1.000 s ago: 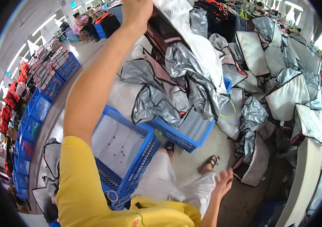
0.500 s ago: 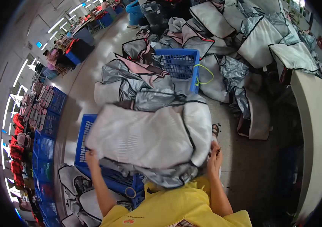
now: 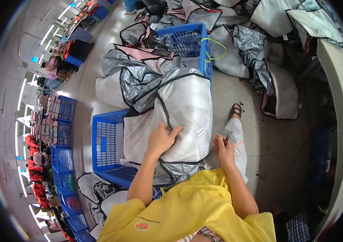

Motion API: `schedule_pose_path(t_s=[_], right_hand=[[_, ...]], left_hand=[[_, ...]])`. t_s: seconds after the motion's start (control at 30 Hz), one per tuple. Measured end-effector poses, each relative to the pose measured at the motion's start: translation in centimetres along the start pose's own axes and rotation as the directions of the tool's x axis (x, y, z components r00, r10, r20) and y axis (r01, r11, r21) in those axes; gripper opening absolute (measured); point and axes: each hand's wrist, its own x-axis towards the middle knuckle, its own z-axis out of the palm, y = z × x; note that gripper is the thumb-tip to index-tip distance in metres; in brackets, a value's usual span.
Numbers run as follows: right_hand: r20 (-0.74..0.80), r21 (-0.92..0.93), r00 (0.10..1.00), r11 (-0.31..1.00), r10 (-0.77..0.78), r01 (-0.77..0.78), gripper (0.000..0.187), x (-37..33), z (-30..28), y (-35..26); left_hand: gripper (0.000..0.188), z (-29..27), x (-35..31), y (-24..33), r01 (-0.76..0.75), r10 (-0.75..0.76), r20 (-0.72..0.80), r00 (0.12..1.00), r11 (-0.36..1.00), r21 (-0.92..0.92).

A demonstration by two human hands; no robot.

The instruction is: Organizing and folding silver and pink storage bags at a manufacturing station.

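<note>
A large white padded fabric piece (image 3: 189, 109) with black binding and silver lining lies across a blue plastic crate (image 3: 99, 147). My left hand (image 3: 161, 142) is on its near left part, fingers curled at the black-bound edge and thumb pointing right. Part of the fabric hides those fingertips. Right of the piece, my right hand (image 3: 223, 148) is closed around small dark thread snips (image 3: 226, 139), their points upward. That hand is apart from the fabric or just beside its edge.
Another blue crate (image 3: 183, 40) with a yellow-green loop stands ahead, with silver and pink pieces (image 3: 139, 76) heaped beside it. More padded pieces (image 3: 278, 86) lie on the floor to the right. A pale curved panel (image 3: 339, 101) rises at far right; stacked blue crates (image 3: 63, 161) line the left.
The padded piece, raised and spread wide before, now lies lower and folded over toward the right. My left hand has moved right and forward onto it. The right hand still holds the snips.
</note>
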Motion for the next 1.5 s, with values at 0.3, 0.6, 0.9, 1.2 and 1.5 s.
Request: schedule_pose_path(t_s=[0.3,0.6,0.9,1.2,1.5], right_hand=[[0.052,-0.311,0.958,0.916,0.283,-0.254,0.049,6.4,1.5,2.9],[0.076,0.208,0.955,0.932,0.286,-0.296,0.048,5.6,3.6,1.4],[0.403,0.186,0.886,0.928,0.228,-0.324,0.025,-1.0,12.1,-3.4],[0.382,-0.118,0.872,0.92,-0.307,0.375,0.043,-3.7,10.6,-3.3],[0.417,-0.225,0.863,0.888,-0.285,0.402,0.041,-4.4,8.8,-2.4]], left_hand=[[0.064,2.1,2.3,-2.5,-0.034,0.04,0.023,0.999,0.974,-0.224],[0.039,-2.6,-4.4,-5.1,-0.255,0.204,-0.156,0.966,0.837,-0.483],[0.038,-11.4,-7.5,-15.1,-0.239,-0.208,-0.412,0.887,0.557,-0.796],[0.049,-16.7,-7.3,-28.9,0.008,-0.03,-0.254,0.967,0.996,-0.088],[0.03,-14.4,-7.7,-31.6,0.123,-0.114,-0.211,0.971,0.992,0.033]])
